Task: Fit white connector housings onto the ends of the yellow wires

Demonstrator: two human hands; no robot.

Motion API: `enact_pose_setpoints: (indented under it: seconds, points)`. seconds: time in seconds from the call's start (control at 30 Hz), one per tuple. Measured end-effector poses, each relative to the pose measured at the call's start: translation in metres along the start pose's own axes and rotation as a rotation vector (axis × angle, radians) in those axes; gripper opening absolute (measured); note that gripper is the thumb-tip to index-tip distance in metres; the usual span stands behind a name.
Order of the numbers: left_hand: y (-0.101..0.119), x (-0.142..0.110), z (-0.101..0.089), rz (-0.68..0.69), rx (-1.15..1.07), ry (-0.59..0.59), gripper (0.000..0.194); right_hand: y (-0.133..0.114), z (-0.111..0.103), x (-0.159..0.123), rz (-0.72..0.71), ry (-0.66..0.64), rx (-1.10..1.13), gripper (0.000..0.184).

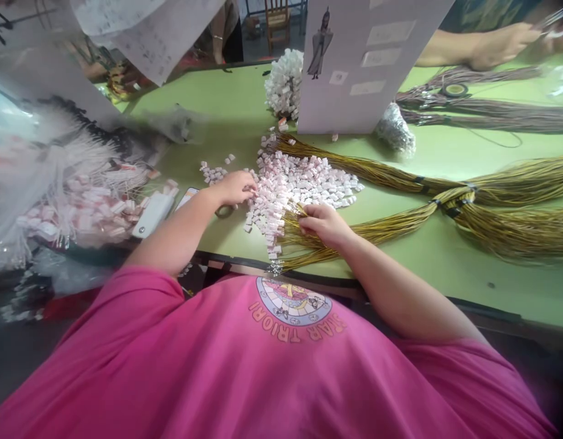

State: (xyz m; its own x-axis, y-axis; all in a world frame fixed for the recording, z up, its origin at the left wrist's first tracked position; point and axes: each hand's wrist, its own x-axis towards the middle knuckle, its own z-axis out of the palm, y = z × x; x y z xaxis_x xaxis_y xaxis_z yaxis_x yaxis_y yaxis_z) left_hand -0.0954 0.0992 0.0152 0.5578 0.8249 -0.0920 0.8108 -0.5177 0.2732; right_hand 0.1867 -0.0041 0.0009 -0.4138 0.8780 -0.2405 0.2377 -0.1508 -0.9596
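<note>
A heap of small white plastic connector housings [309, 180] lies on the green tabletop in front of me. At its left edge is my left hand [239, 186], fingers curled together against the housings; whatever is between the fingertips is too small to make out. My right hand [325, 224] pinches several thin yellow-green wires [304, 214] near their ends, at the right side of the heap. Below that hand runs the rest of the wire bundle [391, 228], its silvery tips [275, 267] at the table's front edge. Another yellow-green bundle [368, 167] passes behind the heap.
To the left are a white box-shaped object [154, 213], a tape roll [224, 211] and a pile of white-wired connectors [94, 201]. A white upright board [350, 67] stands behind the heap. Brown wire bundles [492, 110] lie far right, near another person's hand [505, 46].
</note>
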Motion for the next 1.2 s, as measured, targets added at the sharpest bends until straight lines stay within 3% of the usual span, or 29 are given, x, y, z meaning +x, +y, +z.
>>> enact_pose_setpoints:
  seconds: [0.07,0.23,0.37,0.47,0.6,1.03,1.2]
  points:
    - [0.006,-0.004,0.005,-0.019,-0.025,-0.021,0.022,0.003,0.001,0.001,-0.006,0.017,0.067,0.013]
    - [0.022,-0.009,0.004,-0.194,-0.109,0.081,0.020,0.002,0.003,0.001,-0.004,0.037,0.198,0.009]
    - [0.059,-0.021,0.003,-0.196,-0.400,0.223,0.021,-0.003,0.002,-0.001,0.034,0.046,0.210,0.004]
    - [0.095,-0.035,0.015,-0.123,-0.802,0.068,0.020,-0.006,0.002,-0.002,0.037,0.044,0.192,0.007]
    - [0.125,-0.047,0.030,-0.204,-1.153,-0.028,0.017,-0.008,0.002,-0.004,0.018,0.032,0.205,0.009]
    - [0.138,-0.041,0.040,-0.359,-1.376,-0.006,0.008,-0.011,0.004,-0.007,0.041,0.060,0.014,0.017]
    - [0.134,-0.040,0.043,-0.314,-1.399,0.001,0.012,-0.016,0.004,-0.011,0.039,0.045,-0.031,0.018]
